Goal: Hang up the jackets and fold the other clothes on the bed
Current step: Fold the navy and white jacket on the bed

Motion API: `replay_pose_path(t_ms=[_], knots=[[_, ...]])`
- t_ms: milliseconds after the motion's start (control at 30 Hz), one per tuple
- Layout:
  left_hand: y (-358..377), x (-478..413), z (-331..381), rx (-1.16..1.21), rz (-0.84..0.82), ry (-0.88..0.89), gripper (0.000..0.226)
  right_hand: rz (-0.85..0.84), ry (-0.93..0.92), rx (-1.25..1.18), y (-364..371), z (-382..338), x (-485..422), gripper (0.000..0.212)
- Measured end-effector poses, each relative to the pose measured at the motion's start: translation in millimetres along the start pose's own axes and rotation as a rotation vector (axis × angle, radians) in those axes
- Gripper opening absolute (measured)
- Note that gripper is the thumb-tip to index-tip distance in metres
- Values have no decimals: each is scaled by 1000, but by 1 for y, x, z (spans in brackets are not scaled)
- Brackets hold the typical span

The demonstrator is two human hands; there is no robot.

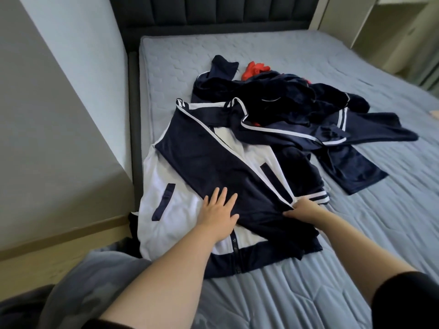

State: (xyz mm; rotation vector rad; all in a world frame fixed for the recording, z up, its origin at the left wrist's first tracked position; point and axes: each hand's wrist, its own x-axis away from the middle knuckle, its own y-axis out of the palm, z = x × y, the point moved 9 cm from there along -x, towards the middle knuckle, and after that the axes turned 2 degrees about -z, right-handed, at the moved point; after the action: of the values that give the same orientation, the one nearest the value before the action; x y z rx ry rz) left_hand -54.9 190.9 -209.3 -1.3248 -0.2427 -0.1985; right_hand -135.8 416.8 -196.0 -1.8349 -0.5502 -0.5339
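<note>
On the white-and-navy track jacket (pixel 171 224) by the mattress's (pixel 356 269) near left edge, the left hand (pixel 218 217) lies flat and spread on the navy sleeve (pixel 213 162) while the right hand (pixel 306 210) pinches its fabric, best drawn taut against that anchoring palm.

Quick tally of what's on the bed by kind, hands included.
White-and-navy zip jacket, spread flat: 1
Heap of dark navy white-striped clothes: 1, pieces not separable
Red fabric poking from heap: 1
Bare hands on jacket: 2, left hand flat, right hand pinching
Total: 5
</note>
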Motion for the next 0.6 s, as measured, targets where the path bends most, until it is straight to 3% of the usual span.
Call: replay_pose_path(t_ms=[100, 200, 267, 333, 400, 433, 467, 600], knots=[[-7, 2, 1, 126, -3, 3, 60, -19, 11, 68, -11, -14, 10, 35], [-30, 5, -14, 569, 50, -93, 45, 58, -56, 91, -36, -54, 27, 32], [-46, 10, -38, 866, 93, -238, 31, 49, -187, -44, -37, -100, 46, 24], [-49, 16, -59, 1197, 29, -381, 22, -189, -367, -332, -14, -155, 73, 25], [-46, 25, -75, 1523, -84, -488, 34, -522, -466, -538, 19, -197, 100, 26], [-46, 30, -83, 1582, -127, -515, 42, -570, -477, -591, 27, -207, 103, 30], [-46, 34, -89, 1583, -157, -533, 47, -514, -456, -635, 27, -210, 96, 33], [-43, 45, -101, 1261, -160, -518, 44, 49, -251, -669, 8, -164, 44, 27]])
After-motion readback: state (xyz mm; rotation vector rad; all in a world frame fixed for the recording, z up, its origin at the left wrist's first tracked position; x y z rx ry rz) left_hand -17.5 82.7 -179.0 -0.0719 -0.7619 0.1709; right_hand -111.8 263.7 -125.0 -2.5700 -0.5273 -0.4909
